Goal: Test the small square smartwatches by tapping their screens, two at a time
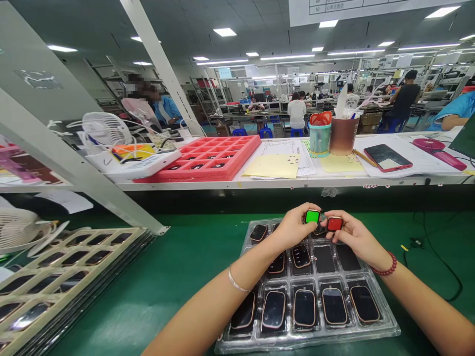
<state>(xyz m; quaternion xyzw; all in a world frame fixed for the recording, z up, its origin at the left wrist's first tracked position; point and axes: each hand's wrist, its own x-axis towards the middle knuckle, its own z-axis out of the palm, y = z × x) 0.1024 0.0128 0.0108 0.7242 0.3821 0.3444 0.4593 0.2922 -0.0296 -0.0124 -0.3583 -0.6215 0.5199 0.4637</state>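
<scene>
Between the fingers of my left hand (295, 226) is a smartwatch with a lit green screen (312, 216). My right hand (354, 236) grips a second smartwatch, its screen red (334, 224). Both are held close together over the far side of a clear plastic tray (388, 324). Watches with dark screens sit in the tray's front row, such as this watch (304, 307). In the middle row, one watch (301, 256) displays white text, and two pockets at the right hold no watch. My forearms hide part of the tray's left side.
A cream tray (89, 237) of dark-screened devices lies at the left beside a white fan (22, 230). On the shelf stand a red foam tray (237, 158), papers, a teal cup (319, 138), a brown cup (343, 136) and a phone (388, 157). A cable (441, 257) runs at the right.
</scene>
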